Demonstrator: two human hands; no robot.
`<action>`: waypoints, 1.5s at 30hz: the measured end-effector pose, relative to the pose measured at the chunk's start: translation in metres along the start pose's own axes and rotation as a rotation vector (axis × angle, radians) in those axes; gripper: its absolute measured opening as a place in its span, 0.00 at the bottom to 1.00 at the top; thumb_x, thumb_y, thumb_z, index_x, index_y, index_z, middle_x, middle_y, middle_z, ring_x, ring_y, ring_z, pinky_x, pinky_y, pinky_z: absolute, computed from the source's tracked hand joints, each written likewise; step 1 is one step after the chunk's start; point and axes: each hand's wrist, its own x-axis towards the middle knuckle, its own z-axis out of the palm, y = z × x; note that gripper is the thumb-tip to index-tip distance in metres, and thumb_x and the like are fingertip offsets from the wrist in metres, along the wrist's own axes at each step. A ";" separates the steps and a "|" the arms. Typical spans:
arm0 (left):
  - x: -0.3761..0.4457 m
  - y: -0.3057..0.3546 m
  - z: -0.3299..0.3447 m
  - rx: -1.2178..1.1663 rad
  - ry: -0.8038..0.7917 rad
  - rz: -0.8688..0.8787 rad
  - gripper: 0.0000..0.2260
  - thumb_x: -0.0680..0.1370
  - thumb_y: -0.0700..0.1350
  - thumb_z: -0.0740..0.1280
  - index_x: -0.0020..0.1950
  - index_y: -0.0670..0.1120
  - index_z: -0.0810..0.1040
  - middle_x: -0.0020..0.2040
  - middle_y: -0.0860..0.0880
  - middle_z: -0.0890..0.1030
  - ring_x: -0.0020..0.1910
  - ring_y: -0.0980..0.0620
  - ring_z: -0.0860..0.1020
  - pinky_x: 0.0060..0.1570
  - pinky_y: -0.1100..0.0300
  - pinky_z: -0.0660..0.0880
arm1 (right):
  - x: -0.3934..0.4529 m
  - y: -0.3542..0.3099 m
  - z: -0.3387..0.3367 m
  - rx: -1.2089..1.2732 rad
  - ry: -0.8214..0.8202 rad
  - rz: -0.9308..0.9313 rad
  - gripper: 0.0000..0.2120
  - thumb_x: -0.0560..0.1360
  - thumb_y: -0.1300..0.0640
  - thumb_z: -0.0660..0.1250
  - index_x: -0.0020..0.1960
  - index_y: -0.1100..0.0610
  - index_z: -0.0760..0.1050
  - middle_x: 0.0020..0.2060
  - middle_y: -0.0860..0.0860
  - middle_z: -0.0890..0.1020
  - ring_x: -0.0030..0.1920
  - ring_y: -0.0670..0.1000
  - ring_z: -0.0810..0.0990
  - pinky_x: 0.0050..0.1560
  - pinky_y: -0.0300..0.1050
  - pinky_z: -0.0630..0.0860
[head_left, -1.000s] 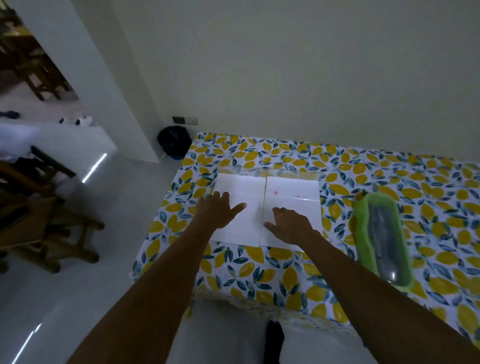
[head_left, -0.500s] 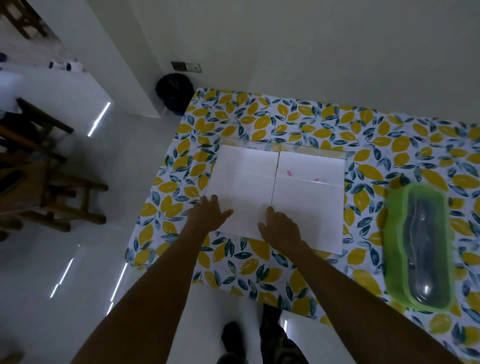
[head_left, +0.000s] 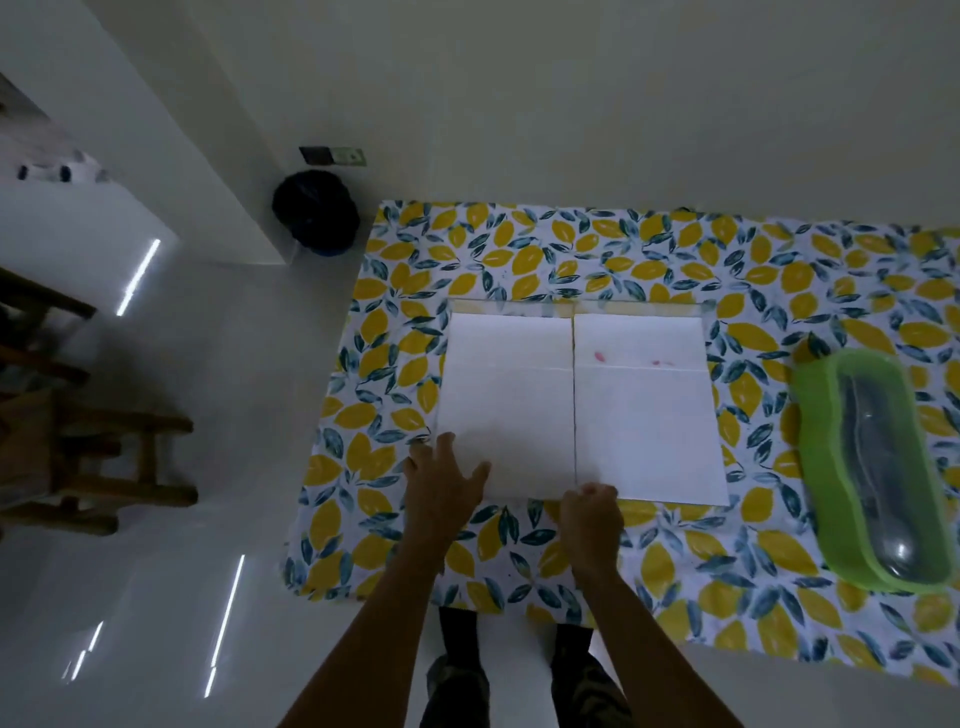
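Two white sheets lie side by side on a table with a lemon-print cloth. The left sheet is plain; the right sheet has small pink marks near its top. My left hand rests flat with spread fingers on the left sheet's near left corner. My right hand sits at the near edge where both sheets meet, its fingers curled at the paper's edge. Whether it pinches the paper is unclear.
A green plastic box with a clear lid, cutlery inside, lies at the table's right. A dark bin stands on the floor by the wall. Wooden chairs are at the left. My feet show below the table edge.
Both hands slid back toward me to the sheets' near edge. My right hand's fingers curled from flat. The camera tilted further down.
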 end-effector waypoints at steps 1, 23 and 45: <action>0.001 -0.005 -0.001 -0.021 0.003 0.014 0.32 0.75 0.63 0.67 0.73 0.48 0.66 0.68 0.38 0.66 0.67 0.36 0.66 0.63 0.44 0.68 | -0.001 0.000 0.003 0.014 0.023 0.012 0.10 0.75 0.63 0.60 0.55 0.65 0.74 0.46 0.59 0.79 0.45 0.58 0.77 0.42 0.46 0.70; -0.032 -0.009 -0.094 -0.503 0.182 0.224 0.37 0.68 0.71 0.69 0.70 0.53 0.72 0.62 0.50 0.77 0.60 0.51 0.75 0.58 0.50 0.76 | -0.058 -0.025 -0.059 0.228 0.042 -0.313 0.11 0.74 0.61 0.72 0.53 0.50 0.83 0.46 0.46 0.86 0.48 0.44 0.84 0.46 0.41 0.77; 0.061 0.092 -0.204 -0.316 0.472 0.488 0.18 0.79 0.60 0.64 0.63 0.51 0.79 0.47 0.48 0.83 0.45 0.50 0.81 0.42 0.56 0.72 | -0.002 -0.210 -0.094 0.175 0.291 -0.810 0.09 0.79 0.49 0.67 0.51 0.55 0.75 0.44 0.48 0.84 0.43 0.45 0.82 0.44 0.42 0.77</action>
